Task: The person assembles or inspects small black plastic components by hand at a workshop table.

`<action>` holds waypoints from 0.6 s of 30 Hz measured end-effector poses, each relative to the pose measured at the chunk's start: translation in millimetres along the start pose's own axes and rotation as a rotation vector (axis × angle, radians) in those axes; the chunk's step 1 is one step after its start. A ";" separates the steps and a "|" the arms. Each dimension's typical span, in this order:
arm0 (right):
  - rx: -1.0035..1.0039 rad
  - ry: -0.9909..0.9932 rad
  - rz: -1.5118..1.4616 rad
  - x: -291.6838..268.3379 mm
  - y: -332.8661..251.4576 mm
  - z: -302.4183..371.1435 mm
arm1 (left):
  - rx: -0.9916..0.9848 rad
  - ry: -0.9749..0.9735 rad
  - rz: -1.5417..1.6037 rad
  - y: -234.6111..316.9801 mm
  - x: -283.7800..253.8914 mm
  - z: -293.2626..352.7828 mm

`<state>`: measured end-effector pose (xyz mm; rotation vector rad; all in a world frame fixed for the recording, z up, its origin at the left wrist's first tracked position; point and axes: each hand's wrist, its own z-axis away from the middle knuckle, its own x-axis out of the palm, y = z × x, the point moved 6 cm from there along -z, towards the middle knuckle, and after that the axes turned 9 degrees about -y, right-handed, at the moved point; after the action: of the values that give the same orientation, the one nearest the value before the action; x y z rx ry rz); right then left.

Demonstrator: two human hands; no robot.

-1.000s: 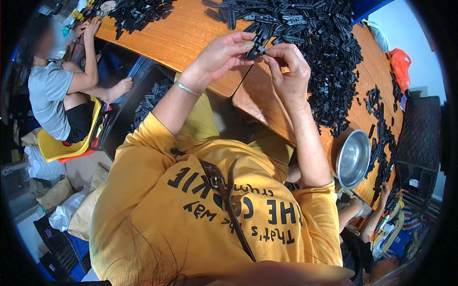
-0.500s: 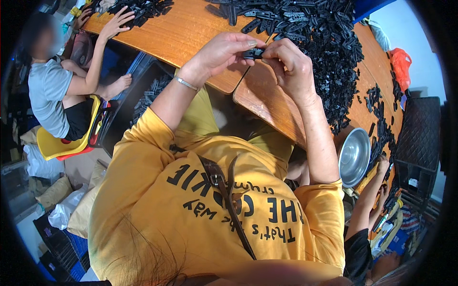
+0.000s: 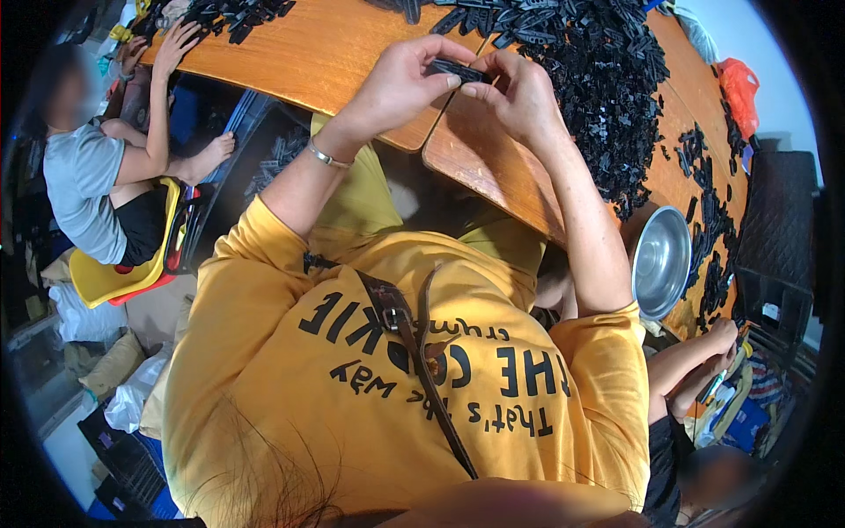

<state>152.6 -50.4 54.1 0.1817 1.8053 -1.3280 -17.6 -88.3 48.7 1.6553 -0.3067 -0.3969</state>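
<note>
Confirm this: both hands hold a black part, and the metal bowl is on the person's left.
Not so: the metal bowl is on the person's right, as the head view shows. The rest stands: the left hand and right hand both hold a black part.

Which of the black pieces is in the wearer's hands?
The slim black piece pinched between the fingers and thumbs of the left hand and right hand; those in the big heap lie loose on the wooden table.
</note>
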 end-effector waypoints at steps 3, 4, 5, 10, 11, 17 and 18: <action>-0.006 -0.012 -0.024 13.1 4.7 -4.8 | 0.061 0.031 -0.100 -5.5 -4.3 3.6; 0.045 -0.052 -0.048 21.3 9.1 -4.6 | 0.019 0.016 0.020 -10.0 -4.7 7.4; 0.045 -0.050 -0.049 23.4 11.9 -3.1 | -0.023 0.003 0.141 -13.3 -6.4 12.0; 0.063 0.039 -0.263 -23.7 23.7 22.6 | -0.145 -0.017 -0.194 1.4 -77.1 78.7; 0.124 0.071 -0.223 -37.6 34.6 31.0 | -0.224 -0.064 -0.275 4.4 -99.4 101.7; 0.023 0.017 0.246 -22.0 37.9 68.4 | -0.289 0.111 -0.790 12.8 -138.3 136.2; 0.052 0.008 0.316 -16.6 41.4 69.8 | -0.295 0.192 -0.637 7.3 -133.7 121.8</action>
<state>224.5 -85.3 32.2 0.4802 1.6680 -1.1496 -190.4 -142.0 54.7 1.4551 0.4218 -0.7130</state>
